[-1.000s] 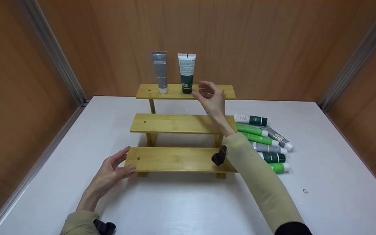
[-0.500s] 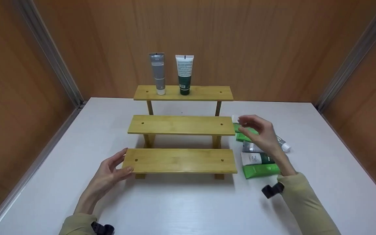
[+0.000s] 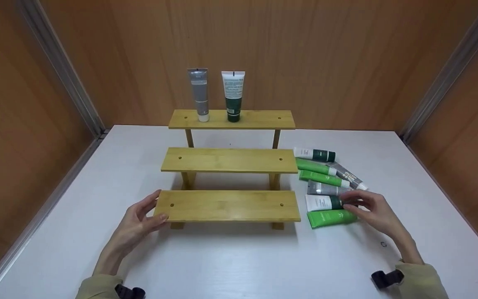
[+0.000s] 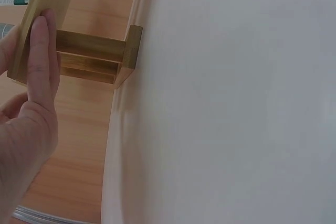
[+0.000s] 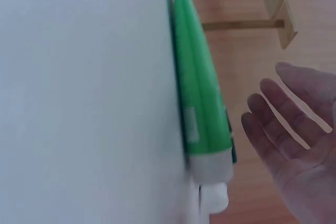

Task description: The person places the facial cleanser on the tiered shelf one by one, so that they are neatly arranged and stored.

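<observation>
A three-step wooden display stand (image 3: 226, 206) stands mid-table. My left hand (image 3: 133, 230) holds the left end of its lowest step, thumb on one side and fingers on the other, also seen on the board in the left wrist view. On the top step, a grey tube (image 3: 200, 93) and a white and dark green tube (image 3: 233, 91) stand on their caps. Over the right-hand pile, my right hand (image 3: 378, 211) hovers by the cap end of a white and dark green tube (image 3: 320, 202), above a green tube (image 5: 199, 82). Its fingers are loosely bent with nothing between them in the right wrist view.
Further tubes lie right of the stand: a white and dark green one (image 3: 315, 154), green ones (image 3: 322, 177), a grey one (image 3: 324, 188) and a slanted grey one (image 3: 349, 175). A small ring (image 3: 383, 244) lies near my right wrist. Wooden panels (image 3: 239, 50) enclose the white table.
My right hand has moved from beside the top step, down and right, to the near tubes in the pile. The left hand keeps its hold on the stand.
</observation>
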The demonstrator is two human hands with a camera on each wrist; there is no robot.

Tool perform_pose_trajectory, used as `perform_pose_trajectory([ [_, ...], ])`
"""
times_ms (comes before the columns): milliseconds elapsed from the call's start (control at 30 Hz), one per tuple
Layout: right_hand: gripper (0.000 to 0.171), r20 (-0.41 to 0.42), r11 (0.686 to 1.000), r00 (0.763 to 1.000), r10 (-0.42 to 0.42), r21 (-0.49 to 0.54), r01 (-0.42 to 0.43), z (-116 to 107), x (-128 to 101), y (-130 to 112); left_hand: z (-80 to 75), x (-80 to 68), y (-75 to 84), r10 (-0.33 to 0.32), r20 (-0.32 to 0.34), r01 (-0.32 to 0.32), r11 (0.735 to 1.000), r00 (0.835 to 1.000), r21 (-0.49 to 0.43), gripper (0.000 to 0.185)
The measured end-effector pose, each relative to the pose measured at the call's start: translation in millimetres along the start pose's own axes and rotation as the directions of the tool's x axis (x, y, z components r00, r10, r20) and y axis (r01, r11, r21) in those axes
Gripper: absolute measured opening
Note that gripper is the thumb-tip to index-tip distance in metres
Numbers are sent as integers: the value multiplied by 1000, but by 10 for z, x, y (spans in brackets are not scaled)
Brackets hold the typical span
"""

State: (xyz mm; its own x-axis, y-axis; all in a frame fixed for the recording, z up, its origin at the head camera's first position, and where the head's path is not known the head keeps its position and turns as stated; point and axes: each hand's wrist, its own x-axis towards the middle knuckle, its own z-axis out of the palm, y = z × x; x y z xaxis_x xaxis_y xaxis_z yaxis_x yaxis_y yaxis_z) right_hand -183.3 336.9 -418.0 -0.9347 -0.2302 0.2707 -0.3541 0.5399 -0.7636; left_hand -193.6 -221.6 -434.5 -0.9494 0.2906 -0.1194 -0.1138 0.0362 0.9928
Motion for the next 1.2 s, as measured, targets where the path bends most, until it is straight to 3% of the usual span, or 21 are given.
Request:
perform_pose_trajectory([
  [300,25,77,1000,997,26,14,-28,-90,-92,376,-6,-13,-10,37,25,-37,999,999,-28,75],
  [433,24,96,999,995,35,21,-37,-103,-84,416,-11,-17,-12,43,21,-42,999,999,-33,75],
  [700,26,104,991,987,120,-73,-112,-112,-80,436,-4,-16,-22,47,23,-47,999,999,-27,76],
  [933,30,151,995,984,98,-46,-92,-119,-73,422,-10,-14,-20,57,29,-56,998,998,-18,75],
  [1033,32,191,993,975,115,-62,-105,-136,-66,422,-8,-13,-15,50,29,-49,999,998,-23,74],
  [1200,35,288,982,940,182,-107,-157,-161,-56,426,-8,-12,-14,37,25,-36,999,999,-32,76],
])
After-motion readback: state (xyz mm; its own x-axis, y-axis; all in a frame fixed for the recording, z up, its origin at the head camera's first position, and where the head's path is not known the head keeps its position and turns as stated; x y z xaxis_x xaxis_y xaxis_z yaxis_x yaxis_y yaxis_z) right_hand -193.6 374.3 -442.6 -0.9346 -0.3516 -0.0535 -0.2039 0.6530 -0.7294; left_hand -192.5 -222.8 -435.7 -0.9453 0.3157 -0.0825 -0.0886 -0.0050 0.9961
